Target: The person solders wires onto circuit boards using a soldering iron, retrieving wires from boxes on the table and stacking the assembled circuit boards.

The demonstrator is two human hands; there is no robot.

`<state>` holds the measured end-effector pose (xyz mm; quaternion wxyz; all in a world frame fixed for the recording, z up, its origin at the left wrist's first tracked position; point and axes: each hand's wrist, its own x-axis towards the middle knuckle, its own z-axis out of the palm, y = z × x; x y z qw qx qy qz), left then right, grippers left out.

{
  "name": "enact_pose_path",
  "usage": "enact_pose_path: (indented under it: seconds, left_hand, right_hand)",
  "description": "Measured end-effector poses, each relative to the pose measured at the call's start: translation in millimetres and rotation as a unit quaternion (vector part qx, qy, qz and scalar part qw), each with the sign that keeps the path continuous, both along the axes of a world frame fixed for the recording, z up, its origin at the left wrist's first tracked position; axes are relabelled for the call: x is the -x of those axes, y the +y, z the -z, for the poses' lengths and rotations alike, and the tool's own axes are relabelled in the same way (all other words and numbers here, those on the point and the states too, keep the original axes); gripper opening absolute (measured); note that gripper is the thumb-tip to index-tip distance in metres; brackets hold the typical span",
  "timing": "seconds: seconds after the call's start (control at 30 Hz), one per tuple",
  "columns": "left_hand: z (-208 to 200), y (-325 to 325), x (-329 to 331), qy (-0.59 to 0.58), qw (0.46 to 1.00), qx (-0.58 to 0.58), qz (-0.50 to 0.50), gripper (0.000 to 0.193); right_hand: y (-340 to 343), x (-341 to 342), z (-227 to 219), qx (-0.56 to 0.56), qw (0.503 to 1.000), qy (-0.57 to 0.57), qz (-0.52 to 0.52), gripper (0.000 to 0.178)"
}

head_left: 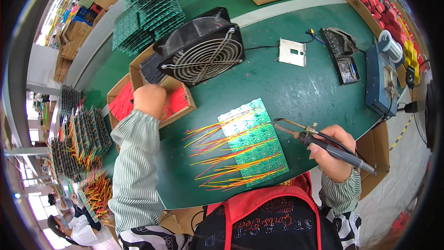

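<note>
My right hand (334,150) is wrapped round a soldering iron (335,149) with a thin metal feed tube (292,123) along it. The iron's tip points left, near the right edge of a green circuit board panel (259,146) lying on the bench. Red and yellow wires (215,157) run in rows across the panel, their loose ends spread off its left side. My left hand (150,100) reaches into a cardboard box (172,83) between black wires (152,68) and red wires (177,99); its fingers are hidden, so its grip does not show.
A black fan (203,51) with a wire guard stands behind the boxes. Stacked boards (150,11) rise at far left; wired boards (88,134) stand left. At right are a blue soldering unit (381,81), a solder spool (390,46), a black tray (342,55) and a metal plate (292,52).
</note>
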<state>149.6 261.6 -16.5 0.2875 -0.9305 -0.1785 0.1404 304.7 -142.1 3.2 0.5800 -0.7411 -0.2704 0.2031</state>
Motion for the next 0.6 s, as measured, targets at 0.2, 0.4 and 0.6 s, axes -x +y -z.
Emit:
enact_pose_path:
  seconds: [0.2, 0.4, 0.6]
  left_hand:
    - [-48.8, -45.2, 16.8, -0.216, 0.955, 0.191, 0.06, 0.013]
    - [-34.7, -127.2, 9.7, -0.267, 0.831, 0.488, -0.006, 0.015]
    - [-4.1, -128.6, 2.7, -0.269, 0.796, 0.54, -0.04, 0.017]
  right_hand:
    - [9.9, -2.3, -2.3, 0.018, 1.0, 0.007, -0.006, 0.018]
    - [33.8, -1.1, -7.9, -0.007, 0.997, -0.005, -0.076, 0.019]
    - [55.0, 6.6, 0.9, -0.017, 0.995, -0.016, -0.101, 0.018]
